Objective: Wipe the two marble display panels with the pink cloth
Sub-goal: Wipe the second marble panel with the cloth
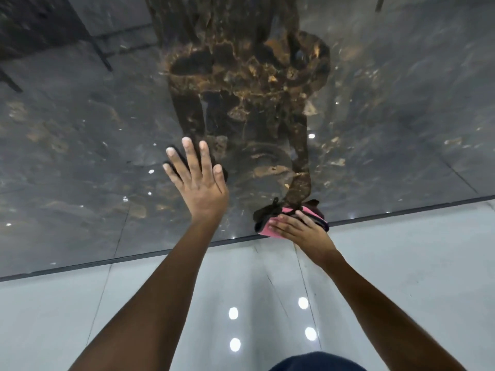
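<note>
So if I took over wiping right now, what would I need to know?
Left hand: open, fingers spread, flat against the dark marble panel.
Right hand: presses the pink cloth on the panel's bottom edge, just above the pale floor.
Done: can't tell how much is already wiped; the shiny panel shows reflections, no clear wipe marks.
Left: probably keep wiping this panel, then the second one, which I can't pick out here.

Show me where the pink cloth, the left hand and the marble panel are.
pink cloth (265, 229): head view, on its exposed pink corner.
left hand (201, 186): head view, on the back of the hand.
marble panel (80, 156): head view, on bare polished surface.
</note>
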`<state>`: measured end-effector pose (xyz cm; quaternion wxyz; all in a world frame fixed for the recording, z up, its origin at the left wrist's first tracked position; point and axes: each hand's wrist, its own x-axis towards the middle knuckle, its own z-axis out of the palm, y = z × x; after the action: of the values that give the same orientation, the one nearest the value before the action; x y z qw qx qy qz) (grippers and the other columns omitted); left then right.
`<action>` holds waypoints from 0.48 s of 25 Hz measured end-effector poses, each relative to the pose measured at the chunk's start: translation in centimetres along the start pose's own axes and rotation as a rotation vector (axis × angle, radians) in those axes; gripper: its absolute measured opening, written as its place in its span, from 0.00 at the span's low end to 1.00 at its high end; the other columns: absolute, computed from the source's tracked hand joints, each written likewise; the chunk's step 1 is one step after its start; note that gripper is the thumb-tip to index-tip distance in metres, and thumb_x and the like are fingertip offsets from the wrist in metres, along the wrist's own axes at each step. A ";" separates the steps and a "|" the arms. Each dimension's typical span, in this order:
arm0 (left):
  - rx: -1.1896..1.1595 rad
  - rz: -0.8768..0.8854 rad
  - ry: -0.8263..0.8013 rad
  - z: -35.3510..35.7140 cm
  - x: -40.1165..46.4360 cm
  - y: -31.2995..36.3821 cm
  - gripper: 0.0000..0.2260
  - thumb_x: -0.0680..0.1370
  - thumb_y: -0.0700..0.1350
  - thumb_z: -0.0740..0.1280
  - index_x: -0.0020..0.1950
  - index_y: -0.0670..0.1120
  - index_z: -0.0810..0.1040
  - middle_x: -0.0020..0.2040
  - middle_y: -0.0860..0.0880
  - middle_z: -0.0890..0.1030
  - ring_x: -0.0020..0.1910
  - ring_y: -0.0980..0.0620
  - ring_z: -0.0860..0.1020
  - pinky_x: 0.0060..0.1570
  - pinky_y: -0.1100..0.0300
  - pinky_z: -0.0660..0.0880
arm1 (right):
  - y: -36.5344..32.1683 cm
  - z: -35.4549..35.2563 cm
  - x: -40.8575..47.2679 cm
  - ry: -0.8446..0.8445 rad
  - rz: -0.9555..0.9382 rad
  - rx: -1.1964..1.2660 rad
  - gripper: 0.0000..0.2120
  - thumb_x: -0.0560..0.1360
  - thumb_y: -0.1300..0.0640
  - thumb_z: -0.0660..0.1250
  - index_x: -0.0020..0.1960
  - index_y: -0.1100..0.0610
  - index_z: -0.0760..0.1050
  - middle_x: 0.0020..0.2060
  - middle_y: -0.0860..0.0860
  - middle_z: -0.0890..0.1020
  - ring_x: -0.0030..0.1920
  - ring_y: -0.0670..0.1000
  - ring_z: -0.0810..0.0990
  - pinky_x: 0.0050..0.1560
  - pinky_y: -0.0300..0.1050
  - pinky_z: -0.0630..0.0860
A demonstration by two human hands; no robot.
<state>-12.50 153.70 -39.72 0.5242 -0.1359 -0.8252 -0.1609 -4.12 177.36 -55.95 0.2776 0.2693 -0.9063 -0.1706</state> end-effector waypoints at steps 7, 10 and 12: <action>0.000 -0.119 -0.026 0.6 -1.9 1.3 0.25 0.85 0.51 0.43 0.79 0.52 0.35 0.79 0.50 0.34 0.76 0.33 0.43 0.75 0.44 0.36 | 4.7 -2.5 -0.3 0.493 1.260 0.616 0.39 0.69 0.66 0.59 0.78 0.65 0.49 0.77 0.65 0.50 0.76 0.65 0.47 0.76 0.55 0.46; -0.034 -0.226 -0.062 0.4 -1.7 3.0 0.24 0.85 0.48 0.47 0.80 0.46 0.45 0.77 0.36 0.52 0.73 0.28 0.52 0.74 0.41 0.40 | 0.7 -7.3 8.0 0.707 1.621 1.094 0.48 0.59 0.65 0.59 0.77 0.69 0.44 0.77 0.63 0.42 0.78 0.61 0.42 0.76 0.50 0.36; -0.099 -0.290 -0.066 -0.7 -0.8 4.8 0.23 0.83 0.48 0.52 0.78 0.45 0.52 0.75 0.34 0.58 0.74 0.29 0.53 0.72 0.37 0.43 | -1.5 -10.4 11.2 0.643 1.591 1.208 0.46 0.66 0.55 0.61 0.77 0.68 0.42 0.76 0.58 0.41 0.78 0.61 0.40 0.76 0.53 0.37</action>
<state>-9.67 157.76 -39.59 0.4608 -0.0463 -0.8438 -0.2710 -5.19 167.93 -43.80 0.3569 -0.2778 -0.6398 0.6213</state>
